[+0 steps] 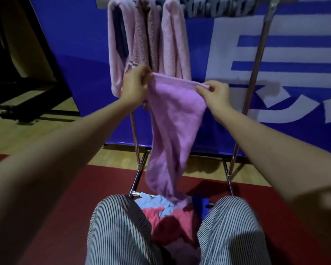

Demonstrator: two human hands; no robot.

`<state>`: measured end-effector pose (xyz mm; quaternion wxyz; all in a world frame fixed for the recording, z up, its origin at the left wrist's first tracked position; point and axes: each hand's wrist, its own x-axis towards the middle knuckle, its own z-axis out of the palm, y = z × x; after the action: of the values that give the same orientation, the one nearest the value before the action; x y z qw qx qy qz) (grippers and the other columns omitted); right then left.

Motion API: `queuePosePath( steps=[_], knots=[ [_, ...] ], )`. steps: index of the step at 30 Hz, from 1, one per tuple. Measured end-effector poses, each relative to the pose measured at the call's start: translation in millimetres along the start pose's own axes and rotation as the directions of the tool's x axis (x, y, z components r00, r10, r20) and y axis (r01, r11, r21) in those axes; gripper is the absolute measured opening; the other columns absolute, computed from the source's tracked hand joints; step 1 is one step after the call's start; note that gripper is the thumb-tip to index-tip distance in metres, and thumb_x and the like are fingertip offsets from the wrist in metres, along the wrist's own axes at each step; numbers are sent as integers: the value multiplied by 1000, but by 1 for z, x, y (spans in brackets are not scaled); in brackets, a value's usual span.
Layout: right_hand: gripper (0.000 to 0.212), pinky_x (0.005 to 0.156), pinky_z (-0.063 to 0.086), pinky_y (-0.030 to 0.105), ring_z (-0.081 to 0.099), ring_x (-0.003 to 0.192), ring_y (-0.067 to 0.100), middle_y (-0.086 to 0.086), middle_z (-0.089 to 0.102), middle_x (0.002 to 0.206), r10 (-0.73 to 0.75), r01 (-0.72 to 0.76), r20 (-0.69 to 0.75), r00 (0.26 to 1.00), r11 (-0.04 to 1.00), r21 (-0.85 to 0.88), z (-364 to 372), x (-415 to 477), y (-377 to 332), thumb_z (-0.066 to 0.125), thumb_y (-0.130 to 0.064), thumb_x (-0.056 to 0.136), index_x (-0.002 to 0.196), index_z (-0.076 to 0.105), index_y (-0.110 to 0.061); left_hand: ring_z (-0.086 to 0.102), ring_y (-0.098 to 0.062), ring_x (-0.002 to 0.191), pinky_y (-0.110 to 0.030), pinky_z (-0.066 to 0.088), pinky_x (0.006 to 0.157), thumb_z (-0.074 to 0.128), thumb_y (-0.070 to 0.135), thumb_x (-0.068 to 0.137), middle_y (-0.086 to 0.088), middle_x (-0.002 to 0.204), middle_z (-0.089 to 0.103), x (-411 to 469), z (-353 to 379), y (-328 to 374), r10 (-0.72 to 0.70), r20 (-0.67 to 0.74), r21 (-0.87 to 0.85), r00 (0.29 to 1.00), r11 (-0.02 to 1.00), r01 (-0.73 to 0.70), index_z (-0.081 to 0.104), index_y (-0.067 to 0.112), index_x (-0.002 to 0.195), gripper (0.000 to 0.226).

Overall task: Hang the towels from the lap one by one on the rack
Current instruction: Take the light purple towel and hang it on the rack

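Note:
A purple towel hangs stretched between my two hands in front of the rack. My left hand pinches its top left corner and my right hand pinches its top right corner. The towel's lower end trails down to a pile of towels on my lap, in light blue, red, pink and dark blue. The metal rack stands right ahead, its top rail at the upper edge of the view. Three pink towels hang side by side from the rail's left part.
A blue banner with white shapes stands behind the rack. The rack's base bars rest on red mat and wooden floor just past my knees in striped trousers. The rail to the right of the hung towels is bare.

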<state>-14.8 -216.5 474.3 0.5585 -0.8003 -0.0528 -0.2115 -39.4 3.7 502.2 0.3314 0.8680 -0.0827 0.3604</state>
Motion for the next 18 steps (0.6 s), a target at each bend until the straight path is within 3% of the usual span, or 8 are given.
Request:
queuePosePath(
  steps=[2, 4, 6, 8, 10, 12, 16, 18],
  knots=[
    [11, 92, 49, 49, 62, 77, 18, -13, 63, 63, 32, -32, 6, 999, 999, -1, 2, 3, -2, 67, -36, 69, 58, 67, -38, 47, -13, 83, -21, 29, 64, 47, 4, 90, -16, 95, 64, 3, 1, 3, -9, 73, 69, 997, 998, 4, 63, -1, 101, 19],
    [6, 93, 48, 48, 66, 86, 23, -13, 66, 67, 42, -41, 12, 999, 998, -39, 2, 3, 0, 65, -44, 64, 59, 67, -41, 47, -13, 81, -18, 25, 62, 48, 4, 90, -16, 94, 65, 1, 2, 1, -33, 62, 61, 998, 998, 29, 62, -1, 99, 17],
    [10, 91, 50, 43, 65, 83, 22, -10, 66, 68, 81, -81, 2, 997, 995, -56, 1, 2, -1, 65, -42, 65, 61, 67, -33, 52, -20, 81, -22, 26, 64, 48, 6, 90, -15, 92, 65, -2, 5, -2, -67, 49, 59, 997, 996, 64, 61, 0, 97, 16],
    [17, 77, 49, 34, 56, 68, 18, -8, 57, 57, 145, -145, -2, 989, 986, -86, 2, -6, -7, 65, -32, 69, 55, 61, -24, 58, -30, 89, -29, 34, 68, 48, 11, 90, -16, 96, 66, -6, 13, -5, -131, 112, 111, 985, 987, 118, 61, 3, 96, 16],
    [28, 59, 37, 29, 43, 55, 17, -3, 42, 47, 210, -206, 11, 978, 967, -152, 6, -14, -6, 64, -23, 71, 47, 51, -17, 58, -34, 94, -34, 41, 72, 47, 17, 91, -18, 100, 65, -12, 21, -5, -238, 153, 177, 959, 962, 210, 59, 5, 95, 18],
    [30, 51, 31, 25, 39, 51, 18, 0, 39, 48, 300, -288, 29, 954, 936, -203, 10, -23, -2, 63, -18, 73, 47, 48, -15, 58, -37, 97, -36, 42, 74, 44, 19, 92, -22, 103, 63, -21, 29, -1, -332, 166, 205, 928, 932, 297, 58, 1, 98, 23],
    [8, 52, 45, 24, 64, 72, 25, 7, 63, 75, 476, -448, 73, 876, 861, -241, 22, -40, 1, 62, -16, 74, 76, 61, -8, 56, -42, 103, -39, 45, 80, 42, 17, 92, -27, 110, 61, -48, 46, 9, -455, 200, 225, 867, 883, 412, 56, -5, 103, 28],
    [20, 60, 53, 29, 68, 77, 26, 10, 67, 83, 523, -498, 114, 845, 846, -190, 29, -44, 3, 64, -16, 73, 90, 64, -6, 56, -43, 105, -40, 45, 82, 42, 17, 92, -28, 112, 60, -61, 52, 12, -492, 216, 211, 843, 867, 452, 56, -7, 104, 30]
  ],
)
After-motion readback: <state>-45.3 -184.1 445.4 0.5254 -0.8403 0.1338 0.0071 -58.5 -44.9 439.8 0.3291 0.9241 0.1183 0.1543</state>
